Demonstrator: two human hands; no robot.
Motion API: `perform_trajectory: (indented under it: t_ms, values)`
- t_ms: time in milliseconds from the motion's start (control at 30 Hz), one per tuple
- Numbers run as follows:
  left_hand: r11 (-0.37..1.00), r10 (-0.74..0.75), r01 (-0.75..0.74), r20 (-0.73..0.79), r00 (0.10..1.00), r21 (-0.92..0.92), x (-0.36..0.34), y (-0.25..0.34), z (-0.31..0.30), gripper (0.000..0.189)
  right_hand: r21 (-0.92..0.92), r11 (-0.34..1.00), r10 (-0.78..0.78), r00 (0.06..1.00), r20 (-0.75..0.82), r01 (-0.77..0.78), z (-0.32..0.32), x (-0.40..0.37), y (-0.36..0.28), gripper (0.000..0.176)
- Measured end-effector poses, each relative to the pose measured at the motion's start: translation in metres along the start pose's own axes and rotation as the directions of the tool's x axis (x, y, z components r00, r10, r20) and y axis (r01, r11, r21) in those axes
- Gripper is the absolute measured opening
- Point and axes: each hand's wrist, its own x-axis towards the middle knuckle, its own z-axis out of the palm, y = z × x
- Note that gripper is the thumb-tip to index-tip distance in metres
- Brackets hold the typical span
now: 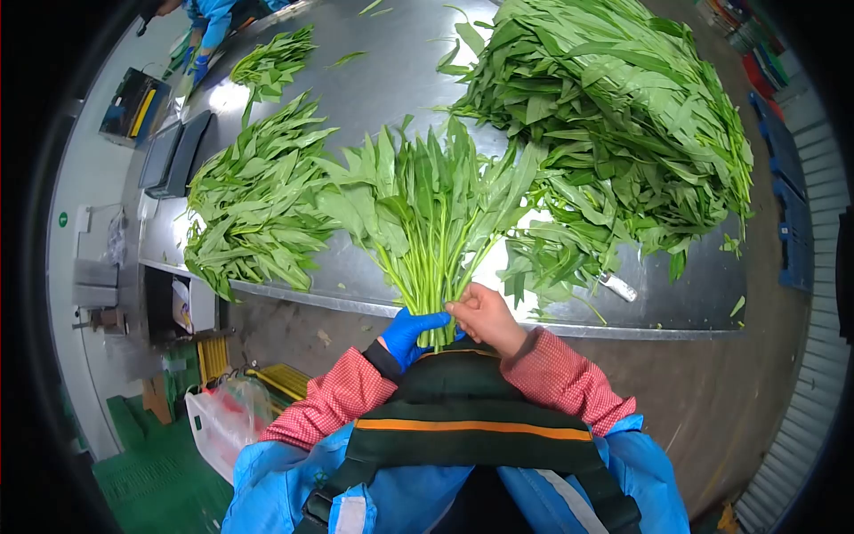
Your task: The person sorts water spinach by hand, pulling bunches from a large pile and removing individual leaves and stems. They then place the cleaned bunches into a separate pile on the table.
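Note:
My left hand (pixel 413 336), in a blue glove, is wrapped round the lower stems of a bunch of water spinach (pixel 436 214). The bunch stands upright in front of me at the table's near edge, leaves fanned out at the top. My bare right hand (pixel 486 317) is closed in a pinch at the right side of the same stems, where a slanting stem runs down to its fingertips. To the left lies a sheaf of water spinach (pixel 267 200). A large heap of water spinach (pixel 614 107) fills the right side, with loose leafy stems (pixel 569 236) before it.
The metal table (pixel 391 67) ends just beyond my hands. A knife handle (pixel 617 287) shows near its front edge. A smaller bunch (pixel 274 58) lies far left, near a co-worker's blue-gloved hand (pixel 200 68). Grey trays (pixel 175 153) stand at the left edge.

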Motion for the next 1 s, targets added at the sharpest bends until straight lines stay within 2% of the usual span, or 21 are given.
perform_trajectory:
  t_ms: [33, 100, 233, 333, 367, 400, 433, 467, 500, 533, 567, 633, 733, 867, 1000]
  values:
    - [0.999, 0.014, -0.012, 0.039, 0.999, -0.049, 0.003, -0.006, -0.006, 0.037, -0.013, 1.0, 0.028, 0.999, 0.017, -0.028, 0.0, 0.003, -0.001, 0.023]
    - [0.999, -0.013, 0.014, 0.038, 0.999, -0.035, 0.008, -0.013, -0.016, 0.04, -0.047, 0.996, 0.077, 0.996, 0.053, -0.075, -0.001, 0.01, -0.004, 0.025]
    - [0.999, -0.014, 0.015, 0.044, 0.999, -0.03, 0.011, -0.015, -0.021, 0.041, -0.156, 0.987, -0.029, 0.991, 0.133, 0.049, -0.003, 0.023, 0.008, 0.027]
    - [0.986, 0.008, -0.002, -0.039, 0.999, 0.164, -0.004, 0.003, -0.014, 0.036, 0.007, 0.983, 0.18, 0.968, 0.176, -0.184, -0.026, 0.023, -0.003, 0.03]
    - [0.969, 0.028, -0.014, -0.055, 0.998, 0.246, -0.011, 0.012, -0.01, 0.036, 0.126, 0.962, 0.216, 0.956, 0.197, -0.243, -0.031, 0.025, -0.005, 0.03]
    - [0.896, 0.091, -0.059, -0.051, 0.995, 0.439, -0.016, 0.018, -0.01, 0.037, 0.242, 0.923, 0.249, 0.943, 0.223, -0.301, -0.035, 0.027, -0.006, 0.031]
    - [0.775, 0.269, -0.182, -0.055, 0.962, 0.605, -0.02, 0.016, -0.018, 0.039, 0.353, 0.866, 0.277, 0.927, 0.253, -0.355, -0.043, 0.03, -0.004, 0.032]
    - [0.604, 0.434, -0.274, -0.021, 0.901, 0.748, -0.02, 0.01, -0.032, 0.042, 0.534, 0.64, 0.011, 0.702, 0.712, -0.552, -0.069, 0.066, 0.039, 0.029]
    - [0.398, 0.58, -0.329, 0.043, 0.814, 0.856, -0.021, 0.009, -0.045, 0.045, 0.566, 0.677, 0.079, 0.811, 0.58, -0.471, -0.061, 0.066, 0.022, 0.028]
    - [-0.048, 0.67, -0.174, 0.161, 0.725, 0.984, -0.024, 0.018, -0.062, 0.051, 0.588, 0.711, 0.133, 0.894, 0.428, -0.386, -0.048, 0.064, -0.004, 0.028]
    - [-0.463, 0.687, 0.065, 0.311, 0.657, 0.884, -0.03, 0.032, -0.076, 0.057, 0.58, 0.756, 0.182, 0.948, 0.261, -0.305, -0.034, 0.061, -0.031, 0.03]
    - [-0.638, 0.679, 0.349, 0.289, 0.675, 0.686, -0.051, 0.064, -0.064, 0.063, 0.59, 0.761, 0.118, 0.951, 0.285, -0.271, -0.044, 0.062, -0.043, 0.03]
    - [-0.708, 0.692, 0.413, 0.448, 0.566, 0.573, -0.068, 0.088, -0.073, 0.059, 0.616, 0.749, -0.001, 0.929, 0.369, -0.243, -0.059, 0.066, -0.049, 0.03]
    - [-0.628, 0.774, 0.472, 0.434, 0.461, 0.618, -0.079, 0.104, -0.081, 0.058, 0.638, 0.742, -0.117, 0.897, 0.427, -0.206, -0.058, 0.082, -0.063, 0.03]
    - [-0.604, 0.797, 0.463, 0.489, 0.354, 0.649, -0.082, 0.113, -0.087, 0.058, 0.655, 0.734, -0.187, 0.874, 0.449, -0.18, -0.051, 0.097, -0.08, 0.031]
